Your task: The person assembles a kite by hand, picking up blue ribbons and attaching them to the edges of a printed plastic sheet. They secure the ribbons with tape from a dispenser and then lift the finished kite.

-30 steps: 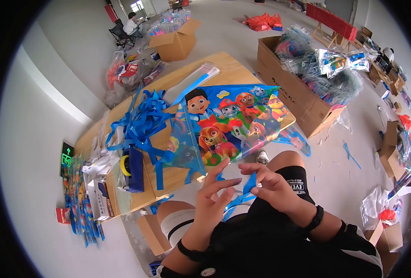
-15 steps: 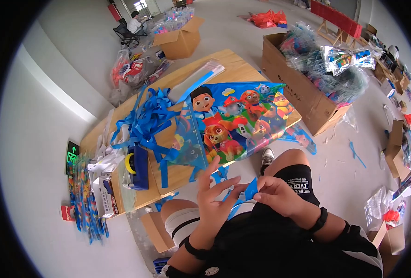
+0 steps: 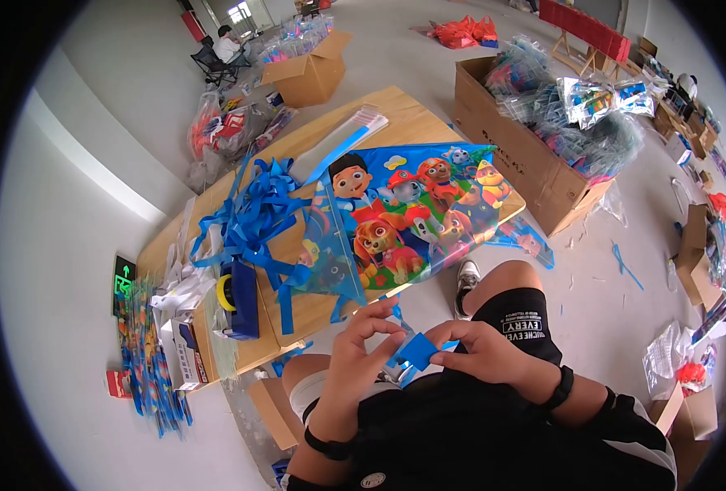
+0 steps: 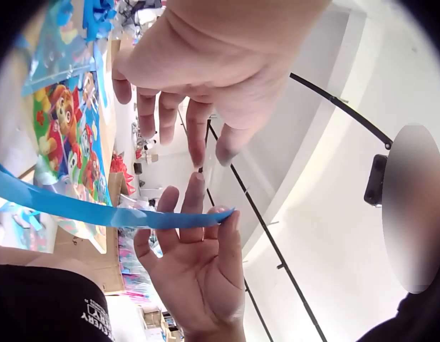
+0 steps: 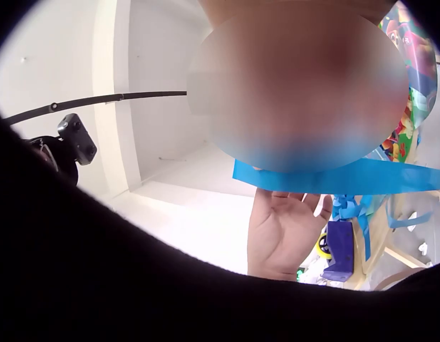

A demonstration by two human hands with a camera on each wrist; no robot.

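Note:
My right hand [image 3: 486, 352] pinches a flat blue ribbon [image 3: 418, 352] near its end, between thumb and fingers, above my lap. From that end the ribbon stretches away as a long strip in the left wrist view. My left hand [image 3: 359, 352] is close beside the ribbon's end, fingers loosely bent and spread, holding nothing. In the left wrist view the left hand [image 4: 213, 78] hangs over the right hand [image 4: 198, 278], apart from the ribbon. A printed plastic sheet with cartoon dogs [image 3: 404, 213] lies on the wooden table [image 3: 412, 106] in front of me.
On the table are a heap of blue ribbons [image 3: 257, 213], a blue tape dispenser [image 3: 242, 299] and clear plastic sleeves [image 3: 342, 146]. A large carton [image 3: 514, 147] full of bagged goods stands beyond its right side. More cartons and bags lie on the floor; a person sits far back.
The left hand has bent its fingers, which were spread straighter before. The blue ribbon's end in the right hand has turned flatter toward the head camera.

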